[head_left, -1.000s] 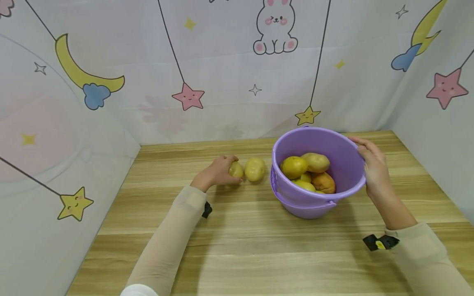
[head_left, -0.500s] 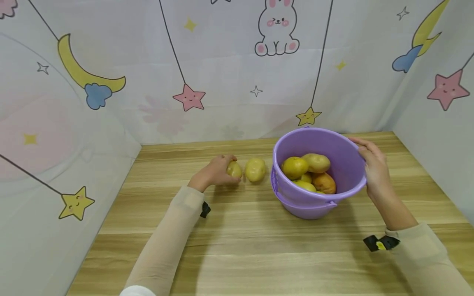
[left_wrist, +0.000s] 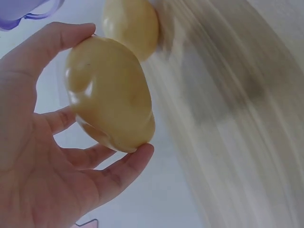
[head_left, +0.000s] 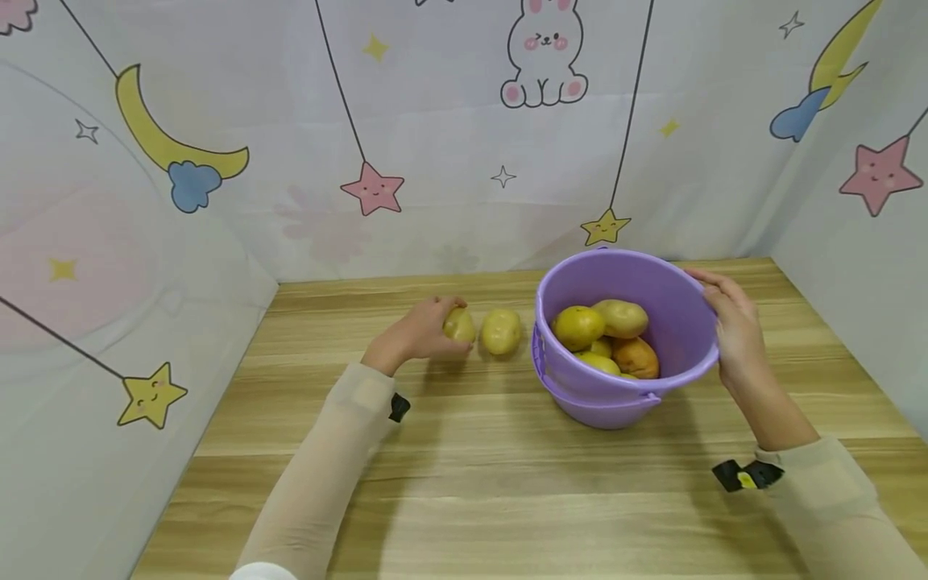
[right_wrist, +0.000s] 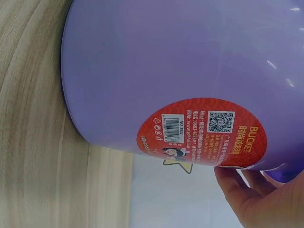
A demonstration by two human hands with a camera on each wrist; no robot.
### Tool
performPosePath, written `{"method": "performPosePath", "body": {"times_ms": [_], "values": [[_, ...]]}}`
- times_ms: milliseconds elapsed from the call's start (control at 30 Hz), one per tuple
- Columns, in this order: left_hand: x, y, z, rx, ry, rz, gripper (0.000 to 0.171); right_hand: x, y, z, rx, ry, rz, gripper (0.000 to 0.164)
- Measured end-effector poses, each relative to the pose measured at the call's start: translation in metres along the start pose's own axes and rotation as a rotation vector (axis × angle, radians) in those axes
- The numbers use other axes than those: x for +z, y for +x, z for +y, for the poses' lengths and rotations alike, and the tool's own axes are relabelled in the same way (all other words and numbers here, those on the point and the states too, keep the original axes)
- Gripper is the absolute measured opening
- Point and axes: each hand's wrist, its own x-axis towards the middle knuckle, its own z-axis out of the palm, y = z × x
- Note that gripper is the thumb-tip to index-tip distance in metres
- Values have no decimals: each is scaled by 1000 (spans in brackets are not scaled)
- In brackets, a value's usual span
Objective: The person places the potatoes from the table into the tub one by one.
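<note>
My left hand (head_left: 428,329) pinches a smooth pale-yellow potato (left_wrist: 111,95) between thumb and fingertips. Just right of it on the table lies a second potato (head_left: 501,331), which also shows behind the held one in the left wrist view. A purple bucket (head_left: 605,415) stands on the right, and my right hand (head_left: 735,330) grips its rim on the right side. Inside the bucket are a potato (head_left: 622,319), a yellow fruit (head_left: 578,327), an orange-brown fruit (head_left: 635,358) and several more yellow pieces, partly hidden. The right wrist view shows a red oval label (right_wrist: 202,133) on the bucket's wall.
The wood-grain table (head_left: 464,507) is bordered at the back and both sides by white cloth (head_left: 435,105) printed with stars, moons and a rabbit. The bucket's handle (head_left: 537,354) hangs down on its left side.
My left hand has shifted slightly left with the potato in its fingers, widening the gap to the second potato. The right hand and bucket keep their places.
</note>
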Motion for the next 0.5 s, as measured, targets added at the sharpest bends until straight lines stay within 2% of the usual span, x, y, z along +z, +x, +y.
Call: {"method": "performPosePath", "body": {"times_ms": [300, 500], "values": [[-14, -5, 23, 90, 21, 16, 74, 0, 0, -1, 6, -11, 10, 30], [-20, -8, 39, 146, 46, 34, 74, 1, 1, -1, 7, 18, 2, 31]]}}
